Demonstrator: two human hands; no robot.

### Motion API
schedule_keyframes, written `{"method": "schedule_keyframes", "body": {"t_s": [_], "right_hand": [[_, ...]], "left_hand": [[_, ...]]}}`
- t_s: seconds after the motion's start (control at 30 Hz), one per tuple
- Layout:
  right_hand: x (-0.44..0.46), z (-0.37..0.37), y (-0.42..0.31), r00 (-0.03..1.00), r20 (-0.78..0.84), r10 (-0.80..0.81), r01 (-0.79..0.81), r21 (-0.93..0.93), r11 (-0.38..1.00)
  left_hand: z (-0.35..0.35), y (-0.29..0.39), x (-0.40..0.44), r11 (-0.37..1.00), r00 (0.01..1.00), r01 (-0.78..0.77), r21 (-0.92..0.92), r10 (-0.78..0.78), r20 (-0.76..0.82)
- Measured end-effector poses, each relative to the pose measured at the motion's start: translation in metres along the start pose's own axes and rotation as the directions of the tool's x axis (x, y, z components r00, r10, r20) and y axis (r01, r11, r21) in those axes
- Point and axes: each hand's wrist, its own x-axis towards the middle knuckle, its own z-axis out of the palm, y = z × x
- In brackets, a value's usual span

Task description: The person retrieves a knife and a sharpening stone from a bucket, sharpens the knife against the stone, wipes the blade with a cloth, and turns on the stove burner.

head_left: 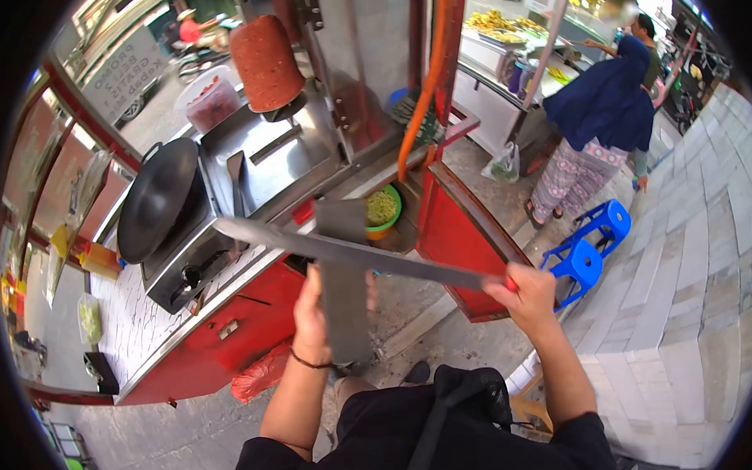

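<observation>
A grey rectangular sharpening stone (346,311) stands roughly upright in my left hand (311,316), whose fingers wrap round its lower part. My right hand (523,294) is closed round the red handle of a long knife (393,263). The blade points to the left and crosses over the upper part of the stone; whether they touch is hard to tell. Behind the stone, a green bowl (383,208) of shredded greens sits at the cart. A reddish meat cone (266,63) stands over the steel griddle (284,168).
A black wok (159,201) rests on the stove at left, with a spatula (237,178) beside it. An open red cart door (467,240) stands ahead of my right hand. Blue stools (580,265) and a person in a dark headscarf (603,94) are at right.
</observation>
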Motion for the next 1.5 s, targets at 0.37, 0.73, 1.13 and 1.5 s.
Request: {"method": "schedule_keyframes", "body": {"t_s": [0.37,0.73,1.13,1.5], "right_hand": [[0.032,-0.016,-0.006,0.992,-0.125,0.012,-0.017,-0.044,0.999],[0.014,-0.018,0.004,0.999,-0.041,-0.020,0.014,-0.143,0.990],[-0.018,-0.014,0.018,0.998,0.027,0.061,-0.060,-0.034,0.998],[-0.046,-0.013,0.019,0.988,0.088,0.130,-0.134,0.036,0.990]], "left_hand": [[-0.026,-0.042,0.016,0.948,0.987,-0.039,0.315,-0.012,0.157],[-0.024,-0.020,0.019,0.962,0.975,-0.106,0.250,0.052,0.215],[-0.018,0.012,0.015,0.985,0.956,-0.139,0.102,0.106,0.272],[-0.064,0.036,0.041,0.986,0.727,-0.161,-0.034,0.142,0.672]]}}
